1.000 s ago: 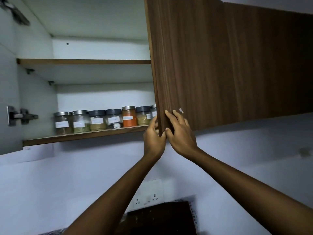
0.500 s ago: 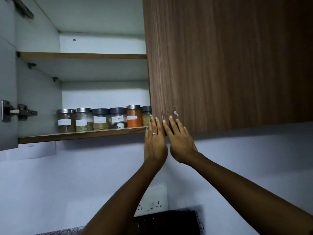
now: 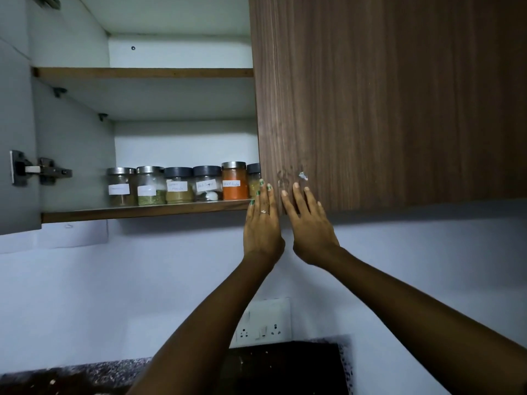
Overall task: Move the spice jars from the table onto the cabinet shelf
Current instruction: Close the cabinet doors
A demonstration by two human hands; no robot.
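Note:
Several labelled spice jars stand in a row on the lower cabinet shelf (image 3: 142, 212); among them an orange-filled jar (image 3: 234, 181) is near the right end, and one more jar (image 3: 253, 181) is half hidden behind the brown wooden door (image 3: 385, 95). My left hand (image 3: 261, 223) and my right hand (image 3: 309, 220) are raised side by side, fingers spread and flat against the door's lower left corner. Neither hand holds anything. A ring sits on my left hand.
The upper shelf (image 3: 142, 72) is bare. An open grey door (image 3: 14, 138) with a metal hinge (image 3: 40, 171) stands at the left. A wall socket (image 3: 262, 323) sits below on the white wall, above a dark speckled countertop (image 3: 85, 374).
My hands let go of the door's edge and now lie flat with open fingers on its face. The door has swung further left, covering more of the rightmost jars.

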